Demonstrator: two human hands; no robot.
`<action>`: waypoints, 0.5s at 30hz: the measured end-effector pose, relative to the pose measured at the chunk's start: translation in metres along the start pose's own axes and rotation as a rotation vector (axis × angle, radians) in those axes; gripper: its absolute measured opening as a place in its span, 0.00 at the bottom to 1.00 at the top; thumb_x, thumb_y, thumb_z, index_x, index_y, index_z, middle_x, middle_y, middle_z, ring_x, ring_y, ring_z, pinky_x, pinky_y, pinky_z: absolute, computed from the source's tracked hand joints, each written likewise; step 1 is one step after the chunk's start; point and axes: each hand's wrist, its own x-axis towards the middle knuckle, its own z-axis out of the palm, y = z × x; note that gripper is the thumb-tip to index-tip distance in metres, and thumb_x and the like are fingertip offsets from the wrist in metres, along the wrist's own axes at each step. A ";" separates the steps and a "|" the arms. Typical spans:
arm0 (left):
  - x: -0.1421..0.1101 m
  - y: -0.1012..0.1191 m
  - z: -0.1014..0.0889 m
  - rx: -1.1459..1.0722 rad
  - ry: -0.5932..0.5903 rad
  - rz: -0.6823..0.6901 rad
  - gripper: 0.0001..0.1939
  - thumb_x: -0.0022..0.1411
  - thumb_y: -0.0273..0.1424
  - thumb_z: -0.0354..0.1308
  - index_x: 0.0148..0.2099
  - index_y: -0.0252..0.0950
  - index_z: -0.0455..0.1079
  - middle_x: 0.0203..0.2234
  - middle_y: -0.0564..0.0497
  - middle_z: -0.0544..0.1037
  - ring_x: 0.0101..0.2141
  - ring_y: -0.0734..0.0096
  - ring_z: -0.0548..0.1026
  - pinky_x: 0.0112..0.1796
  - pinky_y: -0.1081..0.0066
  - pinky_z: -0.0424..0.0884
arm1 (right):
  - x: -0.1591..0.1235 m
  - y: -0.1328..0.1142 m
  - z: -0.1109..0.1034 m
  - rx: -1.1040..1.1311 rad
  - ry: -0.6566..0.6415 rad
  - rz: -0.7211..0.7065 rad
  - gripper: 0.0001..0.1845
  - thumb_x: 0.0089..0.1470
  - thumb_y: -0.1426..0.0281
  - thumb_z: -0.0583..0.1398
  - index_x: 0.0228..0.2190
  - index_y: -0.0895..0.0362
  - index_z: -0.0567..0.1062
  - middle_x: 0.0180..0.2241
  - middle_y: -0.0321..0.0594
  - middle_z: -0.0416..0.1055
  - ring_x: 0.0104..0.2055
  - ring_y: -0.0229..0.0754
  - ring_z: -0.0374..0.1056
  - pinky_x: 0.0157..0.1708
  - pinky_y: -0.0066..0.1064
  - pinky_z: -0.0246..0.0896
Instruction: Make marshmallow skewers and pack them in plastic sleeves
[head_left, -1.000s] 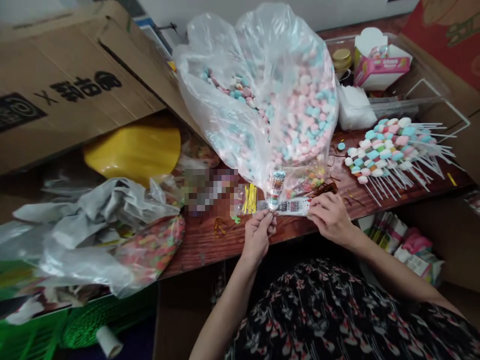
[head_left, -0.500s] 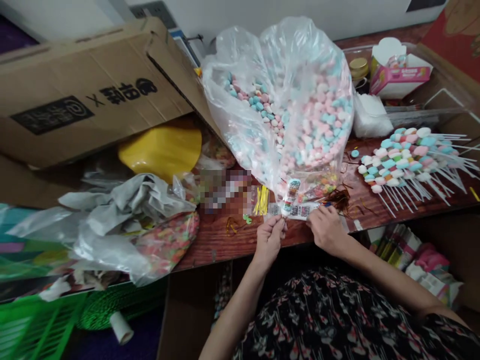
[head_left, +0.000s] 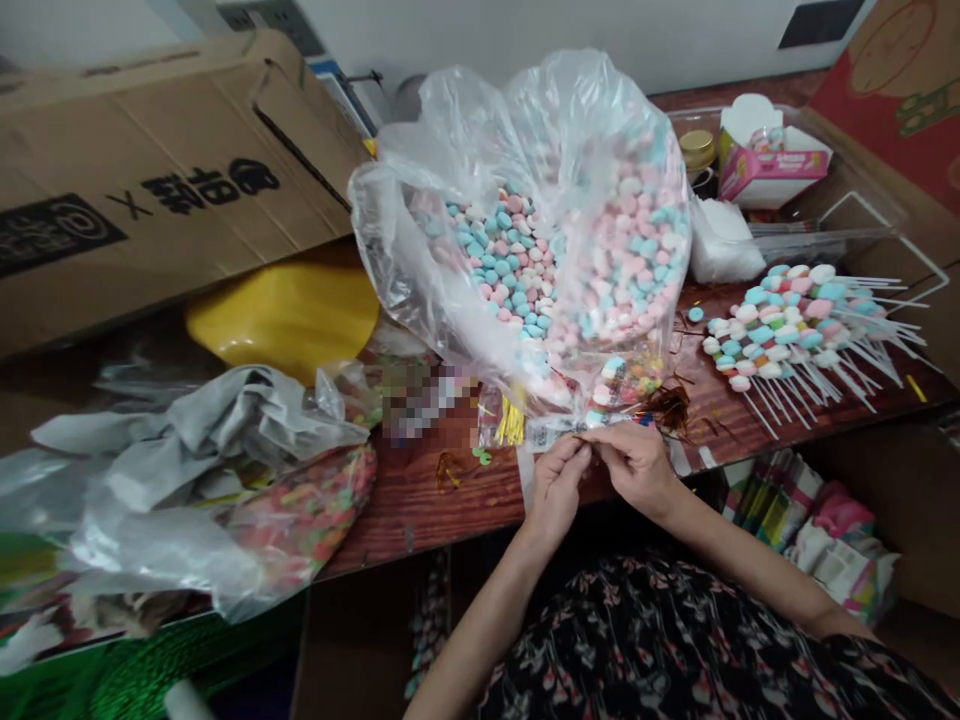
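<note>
My left hand is closed in a pinch at the lower end of a marshmallow skewer in a clear printed wrapper. Its blue, pink and white candies point away from me, above the fingers. My right hand meets the left, thumb and finger pinched on a thin gold twist tie at the wrapper's neck; the fingers partly hide it. Just beyond the hands, a big clear plastic bag lies open, full of pastel marshmallows. Loose gold twist ties lie right of the skewer.
Finished-looking candy skewers on white sticks are piled at the right. Yellow twist ties lie left of my hands. A bag of gummy candy, a yellow bowl-like object and a cardboard box take up the left side.
My right hand has moved left to meet my left hand at the skewer's lower end. The wrapped skewer has tilted to the right. The view has shifted slightly.
</note>
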 end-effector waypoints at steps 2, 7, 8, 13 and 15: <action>0.000 0.006 0.002 0.068 -0.010 0.067 0.16 0.62 0.41 0.58 0.27 0.35 0.70 0.24 0.54 0.65 0.28 0.73 0.62 0.31 0.73 0.61 | -0.001 -0.002 0.000 -0.032 0.075 0.002 0.08 0.59 0.76 0.56 0.36 0.55 0.75 0.30 0.39 0.77 0.33 0.39 0.73 0.35 0.31 0.66; 0.001 0.013 0.002 0.138 -0.051 0.099 0.20 0.62 0.44 0.58 0.26 0.34 0.68 0.23 0.55 0.64 0.27 0.74 0.61 0.31 0.73 0.60 | -0.002 -0.005 0.000 -0.103 0.135 0.112 0.06 0.54 0.74 0.59 0.32 0.54 0.66 0.20 0.29 0.66 0.20 0.34 0.63 0.24 0.26 0.56; 0.002 0.010 0.001 0.118 -0.052 0.076 0.19 0.62 0.44 0.59 0.26 0.34 0.68 0.22 0.55 0.64 0.26 0.75 0.60 0.31 0.73 0.59 | -0.003 -0.005 -0.001 -0.136 0.124 0.087 0.06 0.54 0.74 0.59 0.31 0.54 0.65 0.20 0.29 0.65 0.20 0.33 0.62 0.24 0.26 0.56; 0.003 -0.007 -0.003 -0.006 -0.025 -0.037 0.18 0.61 0.42 0.60 0.26 0.34 0.67 0.18 0.58 0.61 0.23 0.77 0.58 0.27 0.75 0.56 | -0.009 -0.006 0.002 -0.208 0.154 -0.051 0.05 0.56 0.75 0.56 0.29 0.55 0.66 0.23 0.34 0.67 0.24 0.36 0.64 0.28 0.28 0.58; 0.003 -0.010 -0.001 -0.015 -0.006 -0.036 0.17 0.61 0.43 0.59 0.28 0.35 0.68 0.19 0.58 0.61 0.23 0.77 0.58 0.26 0.75 0.57 | -0.014 -0.004 0.003 -0.155 0.149 -0.015 0.04 0.55 0.73 0.58 0.29 0.55 0.68 0.24 0.35 0.68 0.25 0.36 0.64 0.28 0.28 0.60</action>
